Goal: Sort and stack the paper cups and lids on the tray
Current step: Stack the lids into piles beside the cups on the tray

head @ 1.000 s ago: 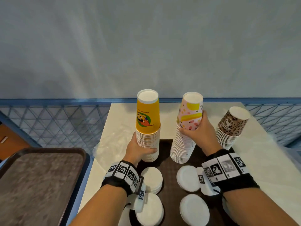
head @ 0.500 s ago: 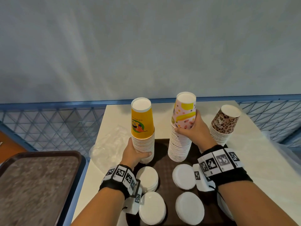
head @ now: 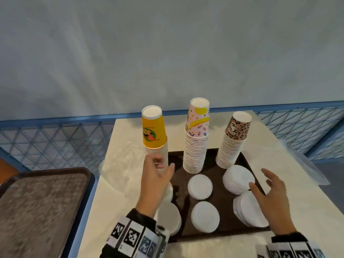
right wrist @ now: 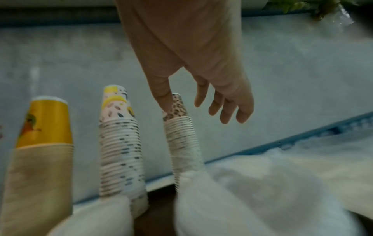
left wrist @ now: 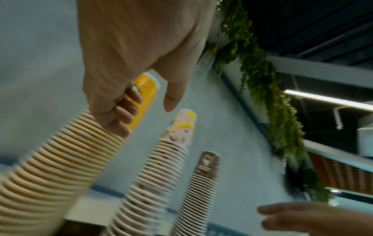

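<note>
The left hand [head: 155,180] hovered just in front of the yellow cup stack [head: 154,135], its fingers [left wrist: 129,110] loosely curled and holding nothing; whether they touched the stack could not be told; the right hand [head: 269,193] hung over the right side of the dark tray [head: 221,194], fingers spread and relaxed, empty, above two piles of white lids [head: 239,178]; both wrists wore bands printed with black-and-white markers [head: 130,236]. Three stacks of upside-down paper cups stood along the tray's far edge: the yellow one at left, the pink patterned stack [head: 196,138] in the middle, the leopard-print stack [head: 232,142] at right, leaning slightly; further lid piles [head: 200,186] lay on the tray nearer the person, one partly hidden under the left hand. The tray rested on a pale table [head: 290,183]; crumpled clear plastic [head: 119,170] lay at the table's left edge; a second, brown tray [head: 37,205] sat lower, off to the left, before blue mesh fencing [head: 55,142].
</note>
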### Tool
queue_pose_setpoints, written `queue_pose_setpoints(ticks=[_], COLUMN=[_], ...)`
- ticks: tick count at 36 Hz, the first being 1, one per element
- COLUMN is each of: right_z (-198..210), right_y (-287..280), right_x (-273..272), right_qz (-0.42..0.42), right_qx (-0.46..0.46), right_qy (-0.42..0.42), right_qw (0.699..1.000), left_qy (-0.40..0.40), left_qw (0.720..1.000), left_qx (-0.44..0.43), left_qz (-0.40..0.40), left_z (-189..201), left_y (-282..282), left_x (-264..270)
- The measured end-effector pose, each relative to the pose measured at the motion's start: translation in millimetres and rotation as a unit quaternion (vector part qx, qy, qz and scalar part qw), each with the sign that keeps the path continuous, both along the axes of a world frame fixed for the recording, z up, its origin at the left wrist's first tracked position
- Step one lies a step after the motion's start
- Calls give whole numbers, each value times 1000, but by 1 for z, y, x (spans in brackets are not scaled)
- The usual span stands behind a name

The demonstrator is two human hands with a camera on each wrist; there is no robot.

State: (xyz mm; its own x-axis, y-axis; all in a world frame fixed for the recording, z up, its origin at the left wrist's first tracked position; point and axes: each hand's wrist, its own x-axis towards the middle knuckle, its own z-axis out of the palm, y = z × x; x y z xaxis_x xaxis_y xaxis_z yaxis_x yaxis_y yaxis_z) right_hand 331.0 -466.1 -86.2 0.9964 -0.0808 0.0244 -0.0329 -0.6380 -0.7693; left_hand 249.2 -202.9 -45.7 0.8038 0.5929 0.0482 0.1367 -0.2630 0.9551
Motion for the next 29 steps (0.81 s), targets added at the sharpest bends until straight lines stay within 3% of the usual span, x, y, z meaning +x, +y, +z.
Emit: queue_pose_setpoints(ticks=[3, 6, 9, 16, 29], right_z=[-16, -30, -39, -45, -51], right_y=[-23, -40, -49, -62, -75], right_x=[-4, -5, -2, -1, 11], right_qz=[-6, 4, 23, 110, 160], right_qx=[-7, -9, -6, -23, -2], right_qy=[81, 143, 173, 202, 254], right_qw=[997, 990, 985, 973, 954], left_qy=[61, 165, 221, 317, 321], left_qw=[990, 959, 932, 906, 933], left_qx=[-43, -63, -85, -31, -29], left_qz=[-117, -223, -276, -278, -159], left_z=[-7, -22, -37, -56, -66], left_y=[-43, -83, -115, -170, -219], left_x=[4, 11, 17, 32, 52])
